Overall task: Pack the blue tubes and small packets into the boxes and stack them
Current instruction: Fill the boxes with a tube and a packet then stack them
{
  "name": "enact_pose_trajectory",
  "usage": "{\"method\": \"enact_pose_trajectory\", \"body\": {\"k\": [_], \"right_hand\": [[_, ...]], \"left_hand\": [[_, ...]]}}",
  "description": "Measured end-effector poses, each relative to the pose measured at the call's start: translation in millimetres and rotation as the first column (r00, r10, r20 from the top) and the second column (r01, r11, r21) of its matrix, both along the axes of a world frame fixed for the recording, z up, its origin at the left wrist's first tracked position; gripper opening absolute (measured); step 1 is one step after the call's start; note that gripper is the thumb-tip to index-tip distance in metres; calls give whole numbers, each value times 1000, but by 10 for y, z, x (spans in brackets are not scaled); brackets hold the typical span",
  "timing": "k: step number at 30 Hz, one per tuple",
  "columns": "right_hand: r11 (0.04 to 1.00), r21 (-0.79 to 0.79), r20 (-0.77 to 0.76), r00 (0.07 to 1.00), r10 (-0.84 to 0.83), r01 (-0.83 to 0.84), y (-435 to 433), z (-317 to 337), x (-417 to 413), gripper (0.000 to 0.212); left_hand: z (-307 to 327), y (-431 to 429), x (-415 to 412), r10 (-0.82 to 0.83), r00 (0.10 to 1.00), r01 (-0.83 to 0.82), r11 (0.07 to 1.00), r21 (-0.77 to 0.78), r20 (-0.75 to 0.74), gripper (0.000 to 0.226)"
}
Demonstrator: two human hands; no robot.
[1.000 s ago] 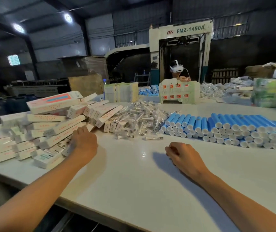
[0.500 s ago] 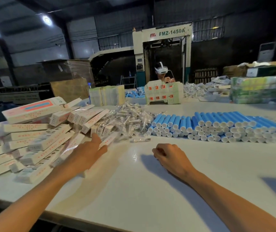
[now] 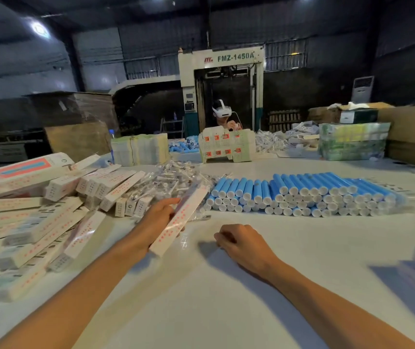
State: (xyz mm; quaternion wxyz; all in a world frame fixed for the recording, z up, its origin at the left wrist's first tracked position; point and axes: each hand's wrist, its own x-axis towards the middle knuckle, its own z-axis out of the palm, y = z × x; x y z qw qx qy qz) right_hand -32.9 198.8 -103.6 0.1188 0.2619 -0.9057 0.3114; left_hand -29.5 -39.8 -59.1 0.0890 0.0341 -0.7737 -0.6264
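Head view, clock read from the wearer, 12 straight ahead across the table [image 3: 226, 298].

- Left hand [image 3: 158, 219] at 11 o'clock. Fingers wrapped round one long white box [image 3: 189, 210], gripping it near its middle. The box is tilted, its far end pointing to 1 o'clock and its near end just over the tabletop; red print runs along its upper face.
- Right hand [image 3: 241, 244] at 12 to 1 o'clock, just beside the held box but apart from it. It rests on the table with the fingers curled under into a fist; nothing shows in it.
- Box pile [image 3: 38, 217] at 9 to 10 o'clock: many long white boxes lying loosely across one another, blurred at the near edge.
- Packets [image 3: 176, 178] at 12 o'clock, beyond the left hand: a heap of small clear ones, touching the box pile on its left side.
- Tubes [image 3: 302, 195] at 1 to 2 o'clock: blue with white caps, lying stacked in rows, caps toward the wearer. Their left end lies just beside the packets.
- Far side, 12 o'clock: another person [image 3: 222, 114] wearing a white headset, behind a flat printed carton [image 3: 226, 148] standing on edge.
- Behind that person, a machine [image 3: 234, 57] marked FMZ-1450A.
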Motion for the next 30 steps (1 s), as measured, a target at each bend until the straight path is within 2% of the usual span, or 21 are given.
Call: {"method": "enact_pose_trajectory", "body": {"k": [2,3,5,8,11,14,17,19,22,24,27,30], "right_hand": [[1000,4,0,1000,12,-12,2,3,3,33],[1000,4,3,1000,16,-16,4,9,6,33],[1000,0,12,1000,19,-19,8,24,22,34],[998,-60,42,999,-10,12,12,49,64,32],[970,-207,64,991,-115,126,77,182,-66,22],[930,-177,-20,943,-331,323,216,486,-495,14],[846,-24,-205,826,-526,533,400,708,-997,13],[742,159,-306,747,-590,651,504,719,-1281,19],[520,465,-396,694,-601,716,608,651,-1521,30],[445,525,-429,677,-597,725,628,568,-1581,30],[402,516,-504,647,-572,757,609,490,-1591,31],[406,518,-521,654,-549,753,552,487,-1547,34]], "left_hand": [[27,99,-80,-82,995,59,946,319,58,33],[44,136,-101,-134,986,78,898,432,99,45],[75,195,-157,-218,964,117,863,491,153,76],[42,281,-229,-195,976,126,863,489,93,76],[-63,263,-285,-207,978,158,798,582,18,74],[-154,185,-322,-213,977,164,803,573,19,54],[-223,162,-370,-161,987,147,819,555,-23,31],[-253,153,-385,-147,988,151,820,552,-52,27],[-292,137,-395,-202,974,224,792,568,-104,51],[-308,129,-403,-239,961,276,796,538,-140,58],[-324,129,-427,-285,943,332,826,456,-171,53],[-314,143,-424,-316,933,360,842,402,-174,51]]}}
